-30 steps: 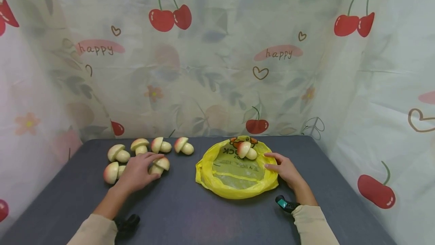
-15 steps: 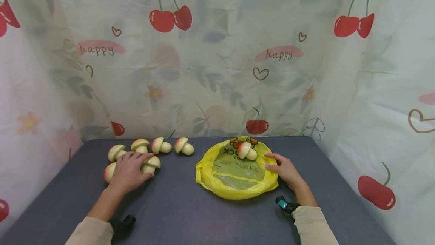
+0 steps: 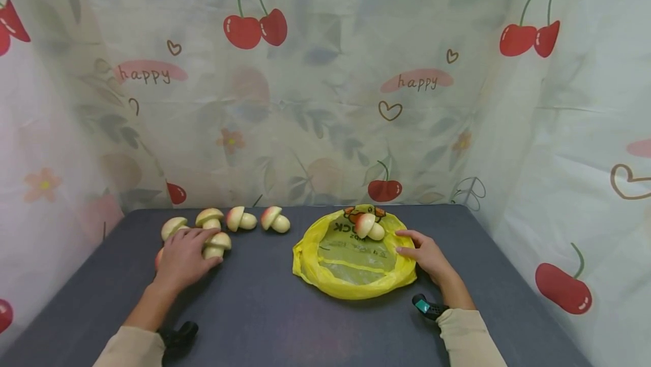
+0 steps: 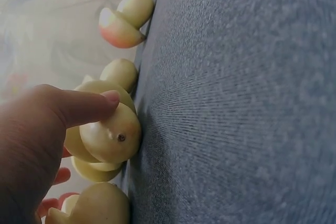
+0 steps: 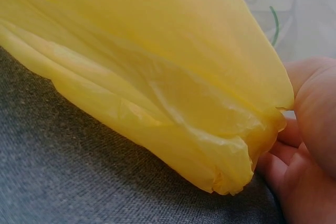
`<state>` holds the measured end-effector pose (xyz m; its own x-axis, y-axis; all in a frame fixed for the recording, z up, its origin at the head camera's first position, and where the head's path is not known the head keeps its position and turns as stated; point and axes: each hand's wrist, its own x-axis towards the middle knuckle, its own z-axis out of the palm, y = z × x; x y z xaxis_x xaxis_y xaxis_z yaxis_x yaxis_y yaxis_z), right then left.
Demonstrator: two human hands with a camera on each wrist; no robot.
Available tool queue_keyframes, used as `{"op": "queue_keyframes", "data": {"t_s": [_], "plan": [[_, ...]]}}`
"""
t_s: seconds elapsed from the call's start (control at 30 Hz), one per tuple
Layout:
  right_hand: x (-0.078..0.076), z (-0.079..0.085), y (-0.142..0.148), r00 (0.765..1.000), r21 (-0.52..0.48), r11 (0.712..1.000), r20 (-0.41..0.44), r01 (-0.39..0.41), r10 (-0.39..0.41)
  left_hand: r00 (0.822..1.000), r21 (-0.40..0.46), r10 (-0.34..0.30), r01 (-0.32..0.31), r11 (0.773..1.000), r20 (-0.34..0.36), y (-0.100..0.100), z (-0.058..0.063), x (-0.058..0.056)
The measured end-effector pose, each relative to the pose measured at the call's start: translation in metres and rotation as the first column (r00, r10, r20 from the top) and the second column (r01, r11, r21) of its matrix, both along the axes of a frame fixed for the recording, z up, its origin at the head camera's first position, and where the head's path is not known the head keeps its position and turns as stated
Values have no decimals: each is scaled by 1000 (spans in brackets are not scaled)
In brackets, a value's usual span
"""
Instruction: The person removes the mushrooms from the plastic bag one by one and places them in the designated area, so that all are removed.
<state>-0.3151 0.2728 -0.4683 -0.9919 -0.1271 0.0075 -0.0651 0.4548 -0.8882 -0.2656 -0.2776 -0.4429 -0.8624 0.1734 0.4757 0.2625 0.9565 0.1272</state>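
My left hand point(image 3: 183, 257) holds a cream toy mushroom point(image 3: 216, 244) with a pinkish cap at the table's left. In the left wrist view the thumb point(image 4: 92, 106) lies against this mushroom's stem end point(image 4: 118, 137); the other fingers are mostly hidden behind it. On the right, my right hand point(image 3: 431, 257) pinches the rim of a yellow plastic bag point(image 3: 310, 270), which lies spread with its mouth up. The right wrist view shows the bag's edge point(image 5: 231, 156) between thumb and fingers. Another mushroom point(image 3: 370, 227) lies inside the bag's rim, toward the far side.
Behind my left hand, more mushrooms stand in a row: one at the left point(image 3: 173, 225), then others point(image 3: 209, 218), point(image 3: 241, 218) and the rightmost mushroom point(image 3: 275, 220). One more is mostly covered by the hand. A printed curtain point(image 3: 305, 146) hangs behind the dark table point(image 3: 285, 322).
My left hand has moved left with the mushroom in its grip, toward the other mushrooms, covering more of the nearest one. The right hand and bag have stayed in place.
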Motion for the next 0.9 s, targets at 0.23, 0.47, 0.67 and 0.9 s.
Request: {"op": "queue_keyframes", "data": {"t_s": [0.23,0.47,0.67,0.9], "plan": [[1,1,0,1000,-2,1000,-2,-1,1,1000,9,4,-4,1000,5,-1,-2,-2],[1,2,-1,1000,-3,1000,2,0,0,1000,6,-11,11,1000,-21,-1,-3,-2],[1,1,-1,1000,-8,1000,1,3,-3,1000,-3,-15,15,1000,-22,-1,-3,-3],[1,1,-1,1000,-11,1000,4,0,0,998,-4,-32,31,1000,-50,2,0,-4]]}}
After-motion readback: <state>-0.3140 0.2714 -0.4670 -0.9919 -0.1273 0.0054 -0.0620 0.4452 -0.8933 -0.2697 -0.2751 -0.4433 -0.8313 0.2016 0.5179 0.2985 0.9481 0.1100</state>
